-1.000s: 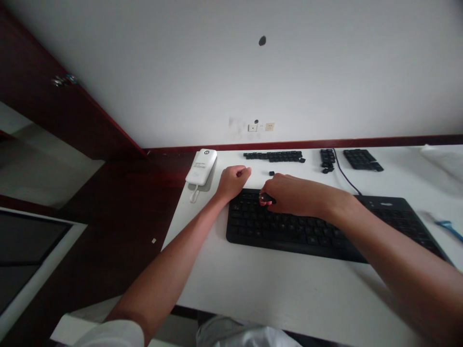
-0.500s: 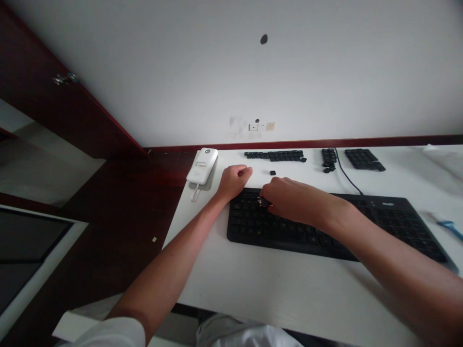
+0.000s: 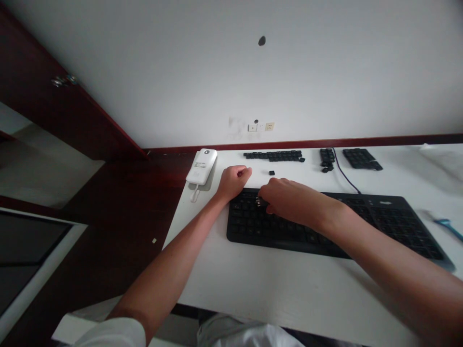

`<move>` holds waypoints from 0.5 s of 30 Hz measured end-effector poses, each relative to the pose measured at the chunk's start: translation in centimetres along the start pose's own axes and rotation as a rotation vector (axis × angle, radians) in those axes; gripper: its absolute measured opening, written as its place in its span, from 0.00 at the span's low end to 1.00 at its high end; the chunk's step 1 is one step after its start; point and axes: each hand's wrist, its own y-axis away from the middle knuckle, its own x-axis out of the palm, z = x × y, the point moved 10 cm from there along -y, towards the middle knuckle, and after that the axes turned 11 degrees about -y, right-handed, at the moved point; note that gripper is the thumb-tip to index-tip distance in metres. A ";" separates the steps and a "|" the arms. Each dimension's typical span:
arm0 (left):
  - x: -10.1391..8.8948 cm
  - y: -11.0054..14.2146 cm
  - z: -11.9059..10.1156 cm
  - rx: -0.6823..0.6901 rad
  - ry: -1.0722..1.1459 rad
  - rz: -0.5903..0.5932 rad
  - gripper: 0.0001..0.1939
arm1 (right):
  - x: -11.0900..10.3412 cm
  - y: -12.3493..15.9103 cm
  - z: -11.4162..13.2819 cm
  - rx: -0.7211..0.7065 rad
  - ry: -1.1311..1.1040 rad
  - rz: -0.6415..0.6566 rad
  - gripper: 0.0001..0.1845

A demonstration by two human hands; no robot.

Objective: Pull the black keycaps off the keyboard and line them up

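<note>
A black keyboard (image 3: 289, 235) lies on the white table, its keys exposed like bare sockets in places I cannot make out clearly. My left hand (image 3: 233, 182) is curled closed at its top left corner, against the edge; whatever its fingers hold, if anything, is hidden. Over the upper left keys, my right hand (image 3: 285, 196) is closed on a small dark tool (image 3: 259, 202) with a shiny tip, mostly covered by the fingers. Just behind that hand, one loose black keycap (image 3: 272, 173) sits on the table.
Rows of loose keycaps (image 3: 285, 155) lie at the back, with a small cluster (image 3: 327, 158) and a block (image 3: 360, 158) farther right. A white power bank (image 3: 201, 166) stands left. A cable (image 3: 346, 177) runs backward; a blue-handled item (image 3: 448, 224) lies right.
My right hand has shifted slightly left and turned a little, carrying the small tool over the upper left keys. My left hand stays in place.
</note>
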 end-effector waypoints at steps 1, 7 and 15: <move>0.0 0.0 0.0 0.000 -0.001 0.002 0.24 | 0.0 0.0 -0.1 -0.004 -0.006 0.002 0.07; 0.0 -0.1 0.2 -0.004 -0.005 0.002 0.25 | -1.3 -0.5 -1.8 -0.028 -0.150 -0.082 0.04; 0.1 0.0 0.3 -0.008 -0.039 0.020 0.24 | -6.0 0.0 -3.9 -0.201 -1.162 -0.515 0.28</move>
